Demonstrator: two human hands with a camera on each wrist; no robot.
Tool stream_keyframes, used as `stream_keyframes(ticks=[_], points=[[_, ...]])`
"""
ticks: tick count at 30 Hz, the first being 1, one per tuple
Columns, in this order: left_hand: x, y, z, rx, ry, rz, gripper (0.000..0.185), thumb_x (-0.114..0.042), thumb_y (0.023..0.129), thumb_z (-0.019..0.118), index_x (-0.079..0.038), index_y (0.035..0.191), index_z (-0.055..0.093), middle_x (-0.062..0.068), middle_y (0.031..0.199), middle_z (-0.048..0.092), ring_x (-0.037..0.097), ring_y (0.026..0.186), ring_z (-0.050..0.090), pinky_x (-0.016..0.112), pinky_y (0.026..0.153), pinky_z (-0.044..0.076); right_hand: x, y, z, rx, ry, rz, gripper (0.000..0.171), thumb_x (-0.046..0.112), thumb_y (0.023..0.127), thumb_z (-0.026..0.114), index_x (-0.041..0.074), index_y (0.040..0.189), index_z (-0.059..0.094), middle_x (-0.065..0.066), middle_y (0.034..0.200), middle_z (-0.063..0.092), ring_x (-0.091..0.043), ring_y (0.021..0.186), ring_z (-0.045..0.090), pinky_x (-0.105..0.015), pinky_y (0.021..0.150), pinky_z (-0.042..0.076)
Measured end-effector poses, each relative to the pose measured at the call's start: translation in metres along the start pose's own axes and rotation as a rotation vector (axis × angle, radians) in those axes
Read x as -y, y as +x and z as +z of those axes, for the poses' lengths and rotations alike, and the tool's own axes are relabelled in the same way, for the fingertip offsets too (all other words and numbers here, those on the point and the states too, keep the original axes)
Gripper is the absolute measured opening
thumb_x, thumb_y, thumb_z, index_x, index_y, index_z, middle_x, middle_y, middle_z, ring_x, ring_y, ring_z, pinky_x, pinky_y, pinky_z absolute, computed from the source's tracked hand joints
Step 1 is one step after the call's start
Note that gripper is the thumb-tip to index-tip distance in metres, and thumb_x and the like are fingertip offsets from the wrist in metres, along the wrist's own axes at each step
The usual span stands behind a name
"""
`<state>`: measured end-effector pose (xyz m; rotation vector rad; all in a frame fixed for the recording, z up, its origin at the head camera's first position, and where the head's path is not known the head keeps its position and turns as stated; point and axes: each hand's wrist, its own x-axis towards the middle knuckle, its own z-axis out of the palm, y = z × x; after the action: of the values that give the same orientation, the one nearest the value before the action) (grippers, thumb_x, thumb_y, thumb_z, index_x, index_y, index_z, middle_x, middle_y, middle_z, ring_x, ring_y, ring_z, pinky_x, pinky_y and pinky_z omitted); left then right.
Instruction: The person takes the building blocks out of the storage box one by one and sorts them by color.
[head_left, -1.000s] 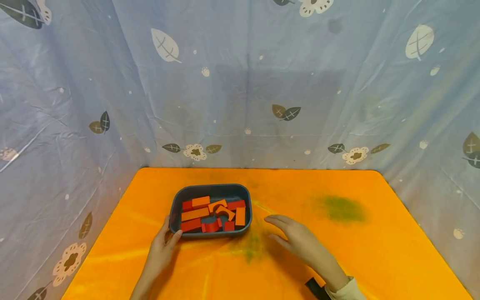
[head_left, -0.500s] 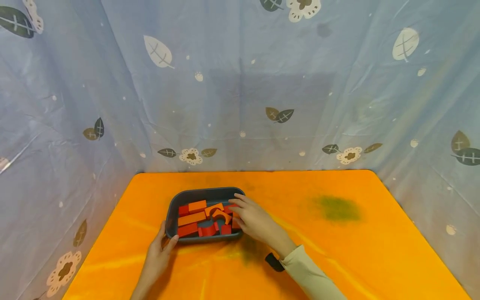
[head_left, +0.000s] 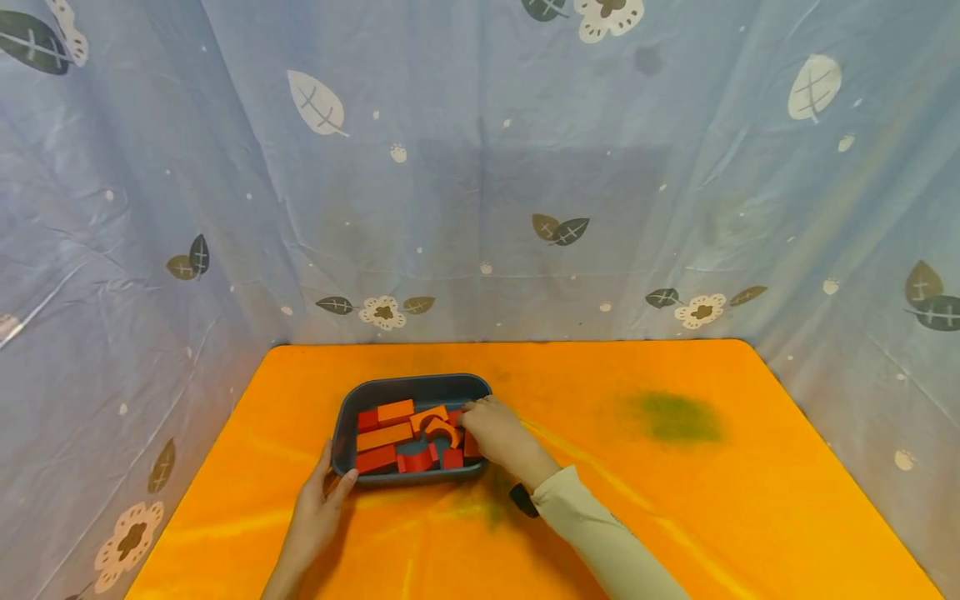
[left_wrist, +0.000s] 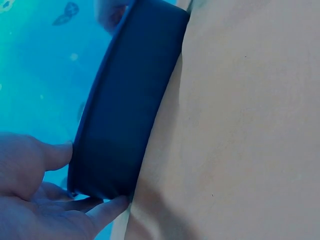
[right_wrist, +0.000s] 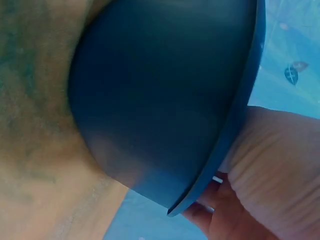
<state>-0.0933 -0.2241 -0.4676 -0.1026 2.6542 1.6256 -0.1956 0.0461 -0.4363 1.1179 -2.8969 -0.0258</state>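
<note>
A dark blue-grey tray [head_left: 412,387] holds several red and orange toy blocks. My left hand [head_left: 318,504] grips its near left corner, thumb at the rim and fingers along the side wall, as the left wrist view shows on the tray's outer wall [left_wrist: 120,105]. Over the tray's right end, my right hand [head_left: 498,433] reaches in with fingers bent down among the blocks. Close to it are a red block [head_left: 453,416] and an orange arch block [head_left: 442,432]. In the right wrist view the tray wall [right_wrist: 160,100] hides the fingertips; I cannot tell whether they hold a block.
The tray rests on an orange-yellow tabletop [head_left: 600,467] with a green stain [head_left: 678,417] on the right. Pale blue cloth [head_left: 480,192] printed with leaves and flowers hangs behind the table and at both sides. A dark band [head_left: 523,500] shows at the right wrist.
My right hand has moved left from beside the tray to inside its right end, and its fingers have bent down among the blocks. The left hand keeps its hold on the tray.
</note>
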Motion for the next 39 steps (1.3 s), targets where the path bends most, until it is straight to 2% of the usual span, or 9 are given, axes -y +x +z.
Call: stream_keyframes(ticks=[6,13,18,21,25,27,32,36,39], points=[[0.001,0.003,0.002,-0.008,-0.011,0.030,0.073,-0.021,0.104,0.050,0.007,0.154,0.004,0.032,0.158,0.009,0.049,0.143,0.013,0.057,0.110,0.028,-0.006,0.006,0.002,-0.005,0.016,0.003,0.022,0.002,0.088,0.072,0.020,0.099,0.079,0.005,0.094,0.073,-0.016,0.089,0.068,-0.040,0.097,0.050],[0.003,0.003,0.003,-0.015,-0.011,0.046,0.072,-0.018,0.104,0.050,0.008,0.154,0.006,0.031,0.158,0.009,0.049,0.144,0.013,0.058,0.110,0.028,-0.011,0.004,-0.003,0.015,0.003,-0.051,0.017,0.004,0.083,0.076,0.018,0.093,0.078,0.004,0.090,0.072,-0.016,0.080,0.065,-0.029,0.077,0.051],[0.003,0.002,0.002,-0.004,-0.004,0.033,0.073,-0.021,0.104,0.050,0.007,0.154,0.004,0.030,0.158,0.006,0.049,0.144,0.011,0.060,0.111,0.025,-0.013,0.004,-0.007,0.084,0.005,-0.043,0.017,0.016,0.075,0.086,0.016,0.088,0.075,0.003,0.087,0.070,-0.017,0.078,0.064,-0.030,0.075,0.055],[0.004,0.002,0.002,-0.002,-0.015,0.031,0.074,-0.022,0.104,0.050,0.007,0.154,0.003,0.030,0.159,0.005,0.048,0.144,0.011,0.059,0.111,0.026,-0.013,0.004,-0.010,0.123,0.037,-0.030,0.025,0.022,0.072,0.089,0.015,0.092,0.074,0.003,0.089,0.068,-0.017,0.080,0.064,-0.027,0.073,0.056],[0.005,0.003,0.002,-0.002,-0.028,0.038,0.074,-0.022,0.104,0.050,0.006,0.154,0.003,0.031,0.158,0.005,0.049,0.144,0.011,0.059,0.110,0.028,-0.014,0.003,-0.015,0.138,0.091,-0.039,0.026,0.020,0.075,0.087,0.014,0.097,0.075,0.003,0.094,0.066,-0.015,0.083,0.063,-0.025,0.074,0.055],[0.005,0.003,0.001,-0.003,-0.029,0.040,0.074,-0.022,0.104,0.050,0.006,0.154,0.003,0.031,0.158,0.004,0.049,0.144,0.010,0.060,0.110,0.028,-0.015,0.002,-0.018,0.134,0.119,-0.048,0.027,0.019,0.076,0.086,0.014,0.100,0.075,0.002,0.101,0.068,-0.016,0.092,0.065,-0.025,0.077,0.056],[0.004,0.001,0.001,-0.013,-0.037,0.040,0.073,-0.020,0.104,0.050,0.007,0.154,0.003,0.031,0.158,0.005,0.049,0.144,0.011,0.057,0.110,0.028,-0.018,-0.002,-0.023,0.104,0.256,-0.089,0.030,0.015,0.080,0.082,0.011,0.108,0.074,-0.002,0.111,0.068,-0.017,0.095,0.064,-0.023,0.080,0.054],[0.004,0.000,0.001,-0.011,-0.048,0.049,0.073,-0.018,0.104,0.051,0.007,0.154,0.003,0.031,0.158,0.005,0.049,0.144,0.010,0.057,0.110,0.028,-0.028,-0.009,-0.024,0.046,0.466,-0.141,0.031,0.006,0.081,0.077,0.006,0.111,0.074,-0.003,0.105,0.065,-0.016,0.080,0.056,-0.020,0.067,0.049],[0.004,0.000,0.001,-0.007,-0.054,0.048,0.073,-0.018,0.104,0.050,0.006,0.154,0.003,0.031,0.158,0.005,0.048,0.144,0.010,0.058,0.110,0.027,-0.043,-0.017,-0.025,-0.036,0.615,-0.148,0.030,0.004,0.082,0.074,0.005,0.112,0.073,-0.005,0.109,0.066,-0.019,0.085,0.059,-0.025,0.072,0.053]])
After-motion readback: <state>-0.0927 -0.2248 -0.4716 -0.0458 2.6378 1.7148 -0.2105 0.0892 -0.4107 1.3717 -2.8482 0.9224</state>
